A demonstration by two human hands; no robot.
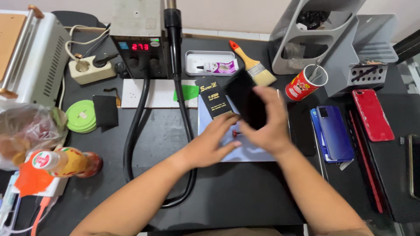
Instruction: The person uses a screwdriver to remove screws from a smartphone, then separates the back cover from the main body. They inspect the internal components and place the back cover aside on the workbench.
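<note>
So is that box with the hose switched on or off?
On. The grey box at the back of the table shows lit red digits on its small front display.

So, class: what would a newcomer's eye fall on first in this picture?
Mid-bench, the right hand lifts a flat black rectangular panel while the left hand rests on the pale blue work mat. At the right lie a glossy red phone and a blue phone; behind glows the grey station's red digital display.

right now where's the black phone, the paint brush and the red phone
black phone [246,98], head view, middle of its dark back
paint brush [261,73], head view, its pale bristles
red phone [372,114], head view, middle of its back
</note>
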